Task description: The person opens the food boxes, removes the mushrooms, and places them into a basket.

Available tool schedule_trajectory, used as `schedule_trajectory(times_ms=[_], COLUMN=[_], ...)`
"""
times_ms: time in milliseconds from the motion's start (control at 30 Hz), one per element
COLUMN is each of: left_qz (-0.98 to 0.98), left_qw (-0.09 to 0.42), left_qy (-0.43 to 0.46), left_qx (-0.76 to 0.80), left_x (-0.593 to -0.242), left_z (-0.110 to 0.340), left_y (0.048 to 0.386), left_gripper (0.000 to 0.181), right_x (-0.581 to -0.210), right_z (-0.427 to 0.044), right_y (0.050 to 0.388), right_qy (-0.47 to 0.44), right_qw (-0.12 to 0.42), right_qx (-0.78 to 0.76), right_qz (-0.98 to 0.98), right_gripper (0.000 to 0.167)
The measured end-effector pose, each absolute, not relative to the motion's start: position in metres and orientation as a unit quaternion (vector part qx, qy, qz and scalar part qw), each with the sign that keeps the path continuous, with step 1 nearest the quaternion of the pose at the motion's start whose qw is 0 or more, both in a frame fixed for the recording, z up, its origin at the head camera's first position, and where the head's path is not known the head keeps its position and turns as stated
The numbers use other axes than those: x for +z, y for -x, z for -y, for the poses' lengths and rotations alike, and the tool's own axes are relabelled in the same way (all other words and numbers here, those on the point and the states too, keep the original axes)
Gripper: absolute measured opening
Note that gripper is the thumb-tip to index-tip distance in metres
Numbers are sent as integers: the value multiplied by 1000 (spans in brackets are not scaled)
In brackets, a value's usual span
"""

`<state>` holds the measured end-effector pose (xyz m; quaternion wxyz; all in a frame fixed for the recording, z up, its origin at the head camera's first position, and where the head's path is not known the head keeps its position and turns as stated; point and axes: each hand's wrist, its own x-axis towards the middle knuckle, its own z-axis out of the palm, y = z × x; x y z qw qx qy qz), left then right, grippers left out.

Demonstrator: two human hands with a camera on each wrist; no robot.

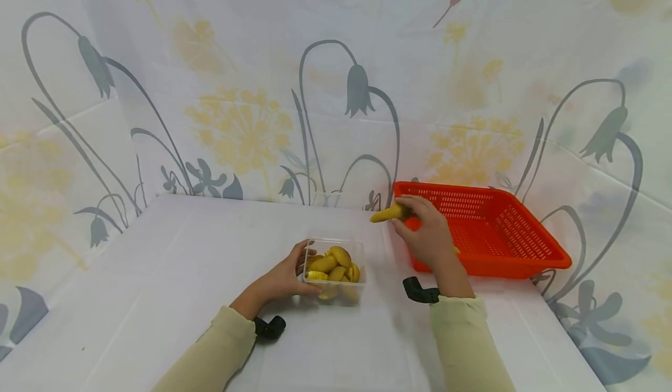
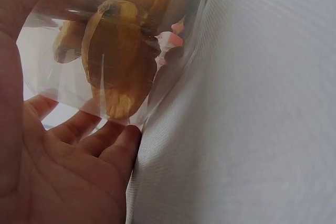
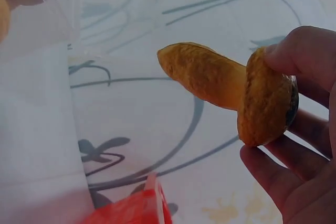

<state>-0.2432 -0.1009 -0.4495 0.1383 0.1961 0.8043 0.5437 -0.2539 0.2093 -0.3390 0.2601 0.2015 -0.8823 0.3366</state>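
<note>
My right hand pinches a yellow-brown mushroom by its cap, between thumb and fingers. The stem points left, in the air just left of the red basket. A clear plastic box stands on the table, and my left hand grips its left side, thumb at the front and fingers behind. Several similar mushrooms are piled in the box. The left wrist view shows one mushroom close up through the clear wall, with the left fingers against the box.
The red perforated basket stands at the right, its left rim near my right hand. A small yellow piece shows inside it beside my wrist. White cloth covers the table; a flower-printed sheet hangs behind.
</note>
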Motion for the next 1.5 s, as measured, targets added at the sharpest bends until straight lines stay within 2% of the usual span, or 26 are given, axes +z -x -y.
schedule_trajectory(times_ms=[200,800,1133,1367,1500], left_qz=[-803,-799,-802,-808,-813], left_qw=[139,140,142,141,137], left_qy=[-196,-199,-188,-182,-183], left_qx=[546,550,549,543,536], left_x=[-448,-450,-450,-451,-451], left_z=[100,97,100,100,100], left_y=[243,245,244,244,244], left_gripper=[111,109,112,115,116], right_x=[-338,-348,-351,-353,-353], right_z=[-226,-258,-266,-268,-269], right_y=[253,263,261,262,263], right_qy=[-174,-116,-52,-25,-6], right_qw=[271,294,250,254,236], right_qx=[386,355,360,356,351], right_qz=[864,880,897,899,906], right_gripper=[43,42,45,44,46])
